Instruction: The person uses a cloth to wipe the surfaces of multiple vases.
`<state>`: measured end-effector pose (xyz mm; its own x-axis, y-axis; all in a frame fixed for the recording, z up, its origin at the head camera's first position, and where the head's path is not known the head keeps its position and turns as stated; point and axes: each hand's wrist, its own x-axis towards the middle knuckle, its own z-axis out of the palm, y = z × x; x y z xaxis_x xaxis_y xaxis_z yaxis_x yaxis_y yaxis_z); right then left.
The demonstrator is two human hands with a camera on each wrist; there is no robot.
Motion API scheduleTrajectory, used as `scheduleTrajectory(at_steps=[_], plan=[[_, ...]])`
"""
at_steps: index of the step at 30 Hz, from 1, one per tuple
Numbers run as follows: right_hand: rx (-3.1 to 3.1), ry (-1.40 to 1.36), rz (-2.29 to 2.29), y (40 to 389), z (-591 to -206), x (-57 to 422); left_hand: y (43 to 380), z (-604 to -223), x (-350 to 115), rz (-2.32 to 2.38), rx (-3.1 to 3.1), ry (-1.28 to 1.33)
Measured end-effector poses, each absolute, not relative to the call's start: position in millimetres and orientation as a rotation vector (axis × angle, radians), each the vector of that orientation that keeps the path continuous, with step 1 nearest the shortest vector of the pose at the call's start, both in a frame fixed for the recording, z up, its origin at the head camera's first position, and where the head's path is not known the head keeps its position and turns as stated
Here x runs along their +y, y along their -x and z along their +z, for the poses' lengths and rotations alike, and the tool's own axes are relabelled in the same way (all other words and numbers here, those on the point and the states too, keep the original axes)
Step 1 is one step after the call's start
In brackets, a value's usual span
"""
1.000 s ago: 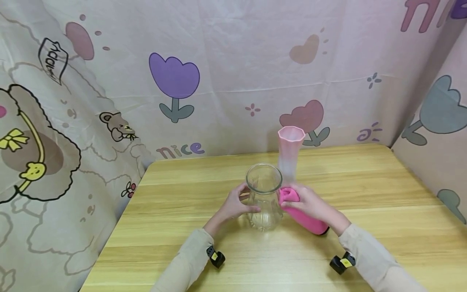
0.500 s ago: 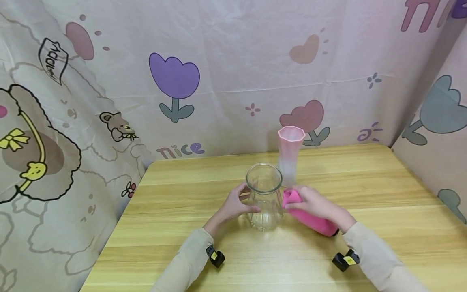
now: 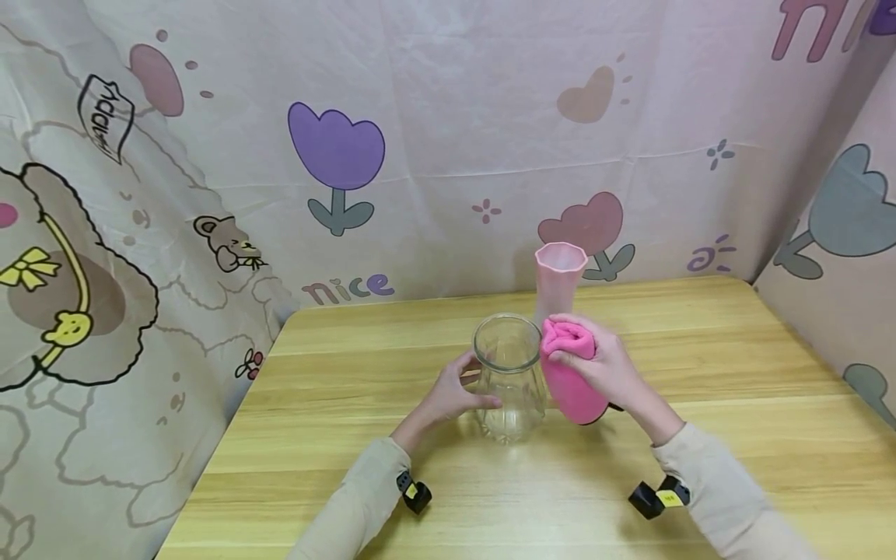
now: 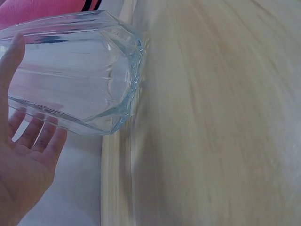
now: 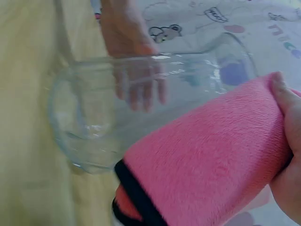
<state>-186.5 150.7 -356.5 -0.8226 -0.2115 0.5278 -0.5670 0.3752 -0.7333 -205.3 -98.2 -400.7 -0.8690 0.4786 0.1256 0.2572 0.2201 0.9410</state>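
Note:
A clear glass vase (image 3: 509,416) with a wide round rim stands upright on the table. My left hand (image 3: 448,395) holds it from the left, thumb on the near side and fingers round the far side; the left wrist view shows the faceted glass base (image 4: 124,80) beyond the fingers. On the other side, my right hand (image 3: 612,369) grips a bunched pink towel (image 3: 575,393) close against the vase's right side. Its dark-edged end (image 5: 138,193) hangs downward in the right wrist view. Part of the right palm is hidden behind the fabric.
Behind the towel stands a tall pink fluted vase (image 3: 558,281), its lower part covered by the right hand. The wooden table (image 3: 336,365) ends at a printed cloth backdrop (image 3: 434,155). A small black device (image 3: 658,498) is strapped to each wrist.
My right hand has lifted the pink towel from low at the glass vase's side, up and inward toward its rim, and the towel now hangs steeper. The left hand and glass vase have stayed put.

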Motion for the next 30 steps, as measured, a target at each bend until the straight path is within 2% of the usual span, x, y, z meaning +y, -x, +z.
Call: scheduleTrajectory(at_steps=[20,30], plan=[[-2.183,-0.604,1.630,186.4,-378.9,141.6,203.3,-399.1,-99.8,1.705,2.301,-0.709],[-2.436,-0.648,1.385,190.1,-398.7,142.3,201.9,-398.0,-97.4,1.722,2.303,-0.711]])
